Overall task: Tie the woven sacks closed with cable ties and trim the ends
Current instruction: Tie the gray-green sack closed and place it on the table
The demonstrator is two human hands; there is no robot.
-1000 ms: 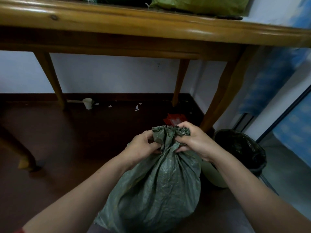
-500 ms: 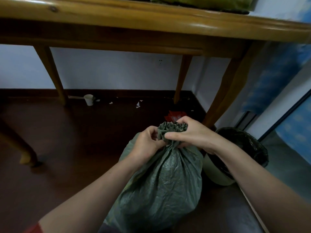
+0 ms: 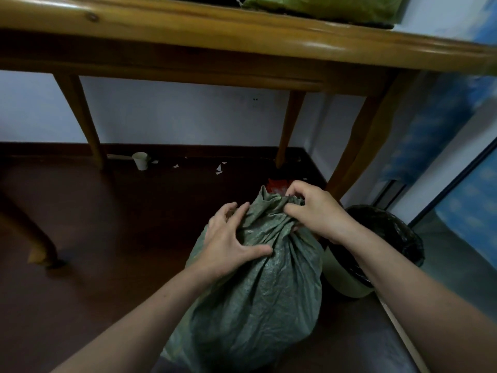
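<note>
On the dark floor in front of you, the green woven sack (image 3: 258,305) stands upright, its mouth bunched into a neck. Your right hand (image 3: 314,211) pinches that gathered neck with curled fingers. Your left hand (image 3: 228,238) lies spread and flat against the sack's shoulder, gripping nothing. Just beside the sack on your right sits a bin (image 3: 349,281) lined with black plastic; whether they touch is unclear. A red thing (image 3: 277,184) shows behind the neck, mostly hidden. The wooden table (image 3: 242,30) overhangs you, one leg (image 3: 357,146) near your right hand and a green bundle (image 3: 322,6) on top. A paper cup (image 3: 140,160) and paper scraps (image 3: 219,169) lie by the far wall.
</note>
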